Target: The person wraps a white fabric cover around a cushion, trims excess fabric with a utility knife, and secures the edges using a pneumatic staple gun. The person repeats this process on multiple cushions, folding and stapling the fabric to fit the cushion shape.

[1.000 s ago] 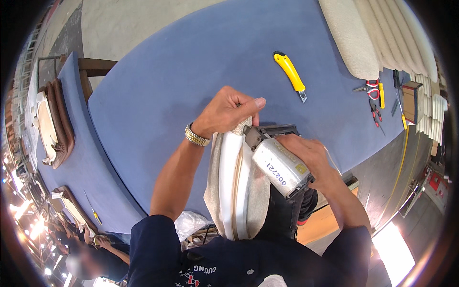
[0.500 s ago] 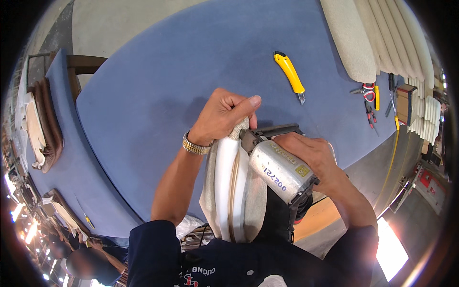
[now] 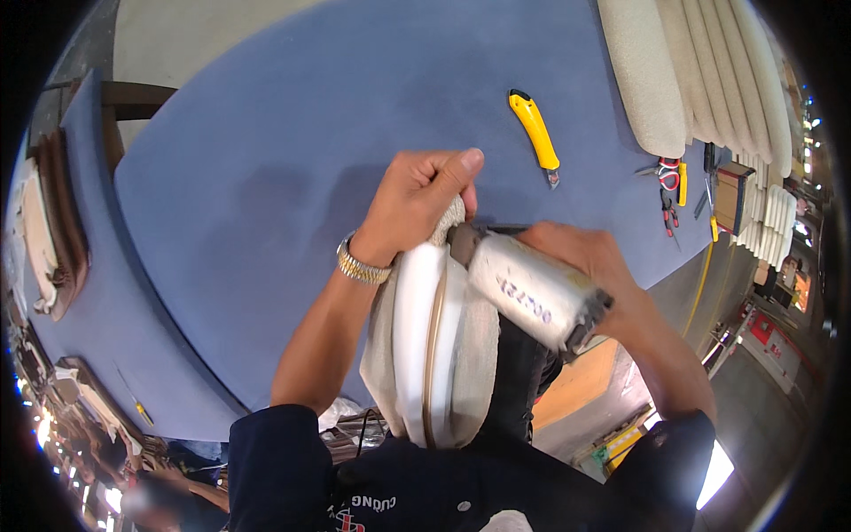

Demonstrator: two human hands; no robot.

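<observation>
My left hand (image 3: 418, 199), a watch on its wrist, is closed on the beige fabric at the far end of a long padded piece (image 3: 474, 372). White padding (image 3: 410, 337) and a brown strip (image 3: 434, 341) run lengthwise along that piece, which extends back toward my body. Wrapped round the handle of a silver staple gun (image 3: 527, 288) is my right hand (image 3: 589, 266). The gun's nose meets or nearly meets the piece just below my left hand; the exact contact is hidden. Motion slightly blurs the gun.
On the blue table (image 3: 292, 142) lies a yellow utility knife (image 3: 534, 133). Red-handled pliers (image 3: 668, 208) and other hand tools rest at the right edge. Beige padded pieces (image 3: 643, 80) are stacked far right. Brown padded pieces (image 3: 75, 213) sit on the left table, and another person (image 3: 160, 505) is at lower left.
The rear of the staple gun has swung slightly right and toward me in my right hand. My left hand keeps its hold on the fabric. The whole view has shifted a little.
</observation>
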